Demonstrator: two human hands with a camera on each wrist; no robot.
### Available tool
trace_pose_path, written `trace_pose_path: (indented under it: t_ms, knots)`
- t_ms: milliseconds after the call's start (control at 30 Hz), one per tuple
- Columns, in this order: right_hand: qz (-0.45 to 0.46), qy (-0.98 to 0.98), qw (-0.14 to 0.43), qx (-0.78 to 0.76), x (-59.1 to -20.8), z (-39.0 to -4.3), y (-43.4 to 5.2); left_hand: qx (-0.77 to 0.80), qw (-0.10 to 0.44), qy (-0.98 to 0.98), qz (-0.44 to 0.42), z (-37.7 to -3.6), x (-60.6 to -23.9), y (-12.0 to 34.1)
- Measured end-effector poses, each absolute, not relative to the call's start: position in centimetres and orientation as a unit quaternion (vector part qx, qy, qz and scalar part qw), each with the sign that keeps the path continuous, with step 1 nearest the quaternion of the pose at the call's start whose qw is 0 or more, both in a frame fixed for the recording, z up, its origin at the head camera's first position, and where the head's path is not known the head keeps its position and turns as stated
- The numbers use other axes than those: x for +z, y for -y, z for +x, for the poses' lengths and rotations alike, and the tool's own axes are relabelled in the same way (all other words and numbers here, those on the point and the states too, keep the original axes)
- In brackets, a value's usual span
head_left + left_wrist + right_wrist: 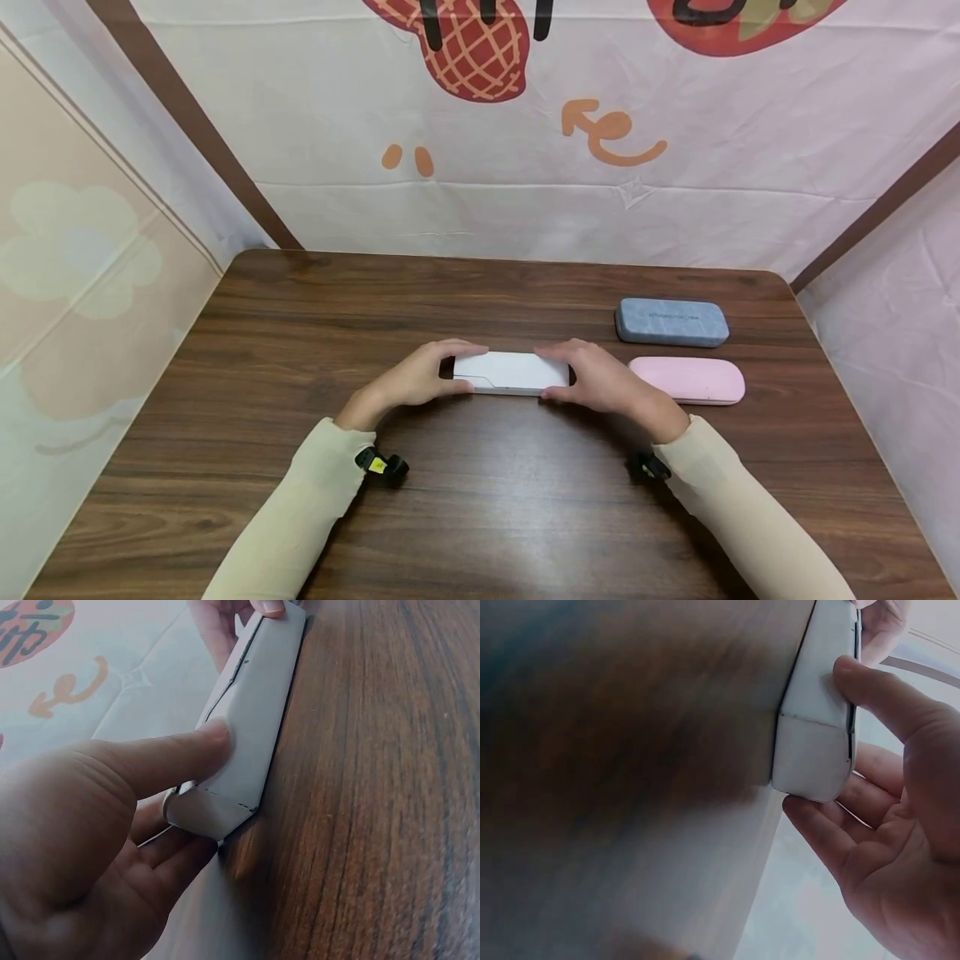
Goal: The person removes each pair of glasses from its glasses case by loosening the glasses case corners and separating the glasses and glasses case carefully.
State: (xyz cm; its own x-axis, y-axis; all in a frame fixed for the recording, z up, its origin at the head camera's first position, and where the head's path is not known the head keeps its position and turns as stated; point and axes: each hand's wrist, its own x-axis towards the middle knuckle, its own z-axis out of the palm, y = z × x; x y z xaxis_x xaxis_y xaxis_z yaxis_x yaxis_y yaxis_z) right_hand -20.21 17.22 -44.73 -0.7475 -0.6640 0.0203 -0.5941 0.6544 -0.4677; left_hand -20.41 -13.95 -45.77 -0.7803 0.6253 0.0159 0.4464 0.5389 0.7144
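A flat white case [510,372] lies on the wooden table [480,500], held at both ends. My left hand [423,377] grips its left end, thumb on the near side and fingers curled behind it. The left wrist view shows that thumb [161,757] pressing the white case [251,712]. My right hand [592,379] grips the right end the same way. In the right wrist view the thumb [877,694] lies along the seam of the white case [815,712], with fingers [821,832] behind its end.
A grey-blue case [672,322] lies at the back right of the table. A pink case [690,380] lies just in front of it, close to my right hand. Printed fabric walls [480,125] enclose the table on three sides.
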Motion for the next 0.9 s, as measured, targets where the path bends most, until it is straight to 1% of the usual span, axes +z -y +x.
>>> trace_pose_path:
  t_ms: [200, 533, 900]
  knots:
    - [-0.358, -0.903, 0.073, -0.226, -44.4, -20.6, -17.1, 0.379, 0.122, -0.866, 0.303, -20.4, -45.7, 13.9]
    - [-0.35, -0.909, 0.088, -0.208, -43.6, -21.3, -16.7, 0.387, 0.151, -0.865, 0.282, -20.7, -45.5, 13.7]
    - [-0.357, -0.909, 0.093, -0.194, -43.6, -21.6, -16.4, 0.371, 0.154, -0.872, 0.279, -20.7, -45.5, 13.5]
